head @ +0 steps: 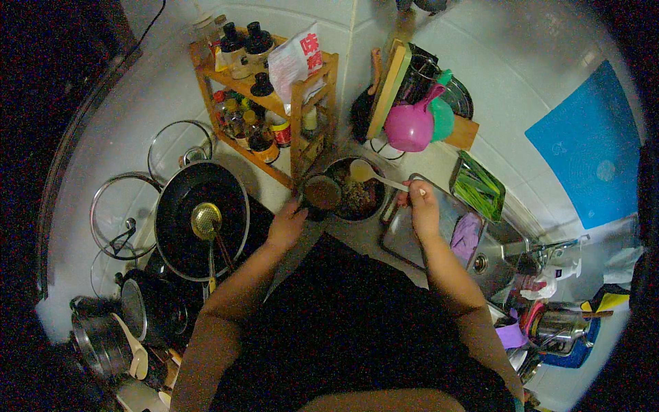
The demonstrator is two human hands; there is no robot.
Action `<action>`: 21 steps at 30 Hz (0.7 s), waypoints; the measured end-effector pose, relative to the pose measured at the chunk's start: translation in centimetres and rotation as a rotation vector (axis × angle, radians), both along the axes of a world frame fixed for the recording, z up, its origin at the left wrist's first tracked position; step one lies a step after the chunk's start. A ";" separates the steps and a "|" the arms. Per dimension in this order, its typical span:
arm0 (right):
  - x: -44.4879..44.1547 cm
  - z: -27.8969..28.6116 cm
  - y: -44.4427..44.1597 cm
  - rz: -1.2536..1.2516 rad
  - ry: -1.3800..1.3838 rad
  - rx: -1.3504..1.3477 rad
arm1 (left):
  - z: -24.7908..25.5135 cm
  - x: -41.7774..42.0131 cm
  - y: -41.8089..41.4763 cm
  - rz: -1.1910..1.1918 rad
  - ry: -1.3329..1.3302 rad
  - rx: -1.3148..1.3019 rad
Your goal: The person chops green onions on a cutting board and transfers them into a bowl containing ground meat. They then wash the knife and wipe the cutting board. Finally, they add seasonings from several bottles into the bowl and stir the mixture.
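Observation:
A dark round bowl (355,208) stands on the counter before me, with a crumbly brown mixture (360,193) inside. My right hand (423,208) grips the handle of a pale spoon (386,180), whose bowl end is above the mixture. A small round container (323,192), brownish inside, overlaps the left part of the large bowl from this view. My left hand (288,225) holds it at its lower left side, though the dim light blurs the fingers. What exactly the spoon carries cannot be made out.
A wooden rack (314,87) of bottles rises behind the bowl. Left is a wok (177,216) with a skimmer (206,221) in it. To the right are a metal sink (494,247), a tray of green stalks (479,188), a purple cloth (466,234) and a pink dipper (409,127).

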State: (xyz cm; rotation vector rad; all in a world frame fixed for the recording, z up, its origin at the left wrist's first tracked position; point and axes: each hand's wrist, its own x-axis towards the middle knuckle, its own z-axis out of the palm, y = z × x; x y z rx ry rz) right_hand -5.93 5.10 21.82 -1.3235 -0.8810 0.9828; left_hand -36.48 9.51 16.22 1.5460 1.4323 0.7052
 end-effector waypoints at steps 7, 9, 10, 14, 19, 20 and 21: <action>1.2 -1.0 -0.1 0.135 -0.624 0.179 | -0.9 -1.4 0.3 0.011 -0.127 0.001; 1.3 -1.5 0.2 0.067 -0.539 0.173 | -2.2 -1.8 0.7 0.020 -0.120 -0.048; 1.5 -2.6 0.5 -0.005 -0.451 0.147 | -2.2 -1.7 0.9 0.020 -0.118 -0.074; 0.0 0.4 0.6 -0.052 0.128 -0.029 | -1.5 -1.6 0.4 0.032 -0.214 -0.126; -2.9 0.7 0.5 0.135 0.226 -0.025 | -1.2 -1.0 0.0 -0.027 -0.406 -0.098; -3.5 0.6 0.4 0.218 0.109 0.038 | -0.1 -0.8 -0.3 -0.029 -0.320 -0.058; -4.2 0.2 0.7 0.320 -0.095 0.049 | 1.0 -0.8 -0.8 -0.024 -0.231 -0.017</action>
